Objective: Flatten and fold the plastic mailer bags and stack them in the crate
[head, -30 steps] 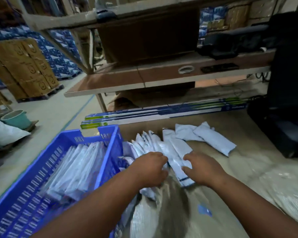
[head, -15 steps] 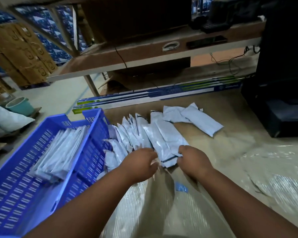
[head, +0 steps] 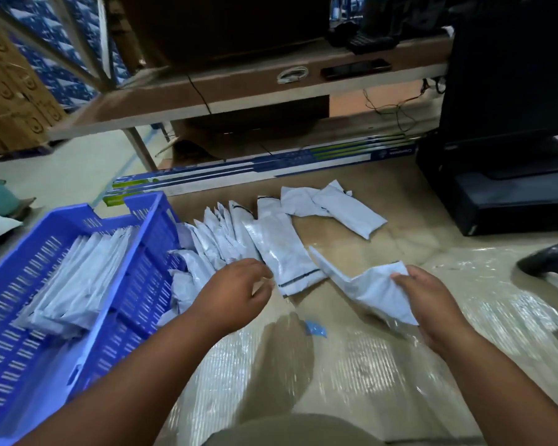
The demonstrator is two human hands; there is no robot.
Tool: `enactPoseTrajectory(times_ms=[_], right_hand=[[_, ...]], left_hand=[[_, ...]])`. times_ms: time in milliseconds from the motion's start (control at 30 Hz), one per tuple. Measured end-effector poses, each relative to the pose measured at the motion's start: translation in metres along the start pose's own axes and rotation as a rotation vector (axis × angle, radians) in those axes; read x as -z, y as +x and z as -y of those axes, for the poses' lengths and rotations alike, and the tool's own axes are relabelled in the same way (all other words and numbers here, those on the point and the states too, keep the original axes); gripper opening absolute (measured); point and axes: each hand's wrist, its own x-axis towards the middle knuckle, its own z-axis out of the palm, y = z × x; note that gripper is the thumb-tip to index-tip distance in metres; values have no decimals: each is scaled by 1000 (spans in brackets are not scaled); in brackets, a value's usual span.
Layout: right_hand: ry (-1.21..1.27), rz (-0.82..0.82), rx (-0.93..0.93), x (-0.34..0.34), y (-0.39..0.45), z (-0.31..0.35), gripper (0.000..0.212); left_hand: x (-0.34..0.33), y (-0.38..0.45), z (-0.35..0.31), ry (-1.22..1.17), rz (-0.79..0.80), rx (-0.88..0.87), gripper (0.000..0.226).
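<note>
Mailer bags crowd my table (head: pixel 400 220): one loose white mailer (head: pixel 372 289) hangs crumpled from my right hand (head: pixel 429 294), whose thumb and fingers pinch its near edge while its far corner trails toward the middle of the table. My left hand (head: pixel 236 289) hovers just beside the row of folded mailers (head: pixel 219 239), fingers loosely curled and holding nothing that I can see; whether the fingertips touch the nearest bag I cannot tell.

That row leans in an overlapping fan against the outer wall of the blue crate (head: pixel 132 284), which sits at the table's left edge. Inside the crate a stack of folded mailers (head: pixel 78 284) lies slanted along its length. One flattened mailer with a dark stripe (head: pixel 284 252) lies between my hands, just beyond them, and two more mailers (head: pixel 332 210) rest farther back, overlapping each other.

A sheet of clear plastic wrap (head: pixel 384 365) covers the near part of the table, with a small blue scrap (head: pixel 316 329) on it. Long printed cartons (head: pixel 255 169) lie along the table's far edge. A black monitor base (head: pixel 509 188) stands at the right, and a dark handheld scanner (head: pixel 548 262) lies near it. On the shelf (head: pixel 239 91) behind, a coiled white cable (head: pixel 292 74) sits beside a black phone (head: pixel 355 68).
</note>
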Motion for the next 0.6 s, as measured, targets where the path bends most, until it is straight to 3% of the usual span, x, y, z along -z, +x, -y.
enactPoseTrajectory(times_ms=[200,333,433,600], right_hand=[[-23,-287,-228,51,-22,-40,13],[-170,-278,-207,72,-41,-53,22],[-391,-284,-199,85,-55,-54,15],[-731,-175,-149,104,-64,-68,10]], left_hand=[[-35,2,-27,-58,83,-99,27],[-54,13,-58,-51,112,-174,33],[-76,25,-86,-40,178,-289,38],[-124,52,-125,88,333,-451,69]])
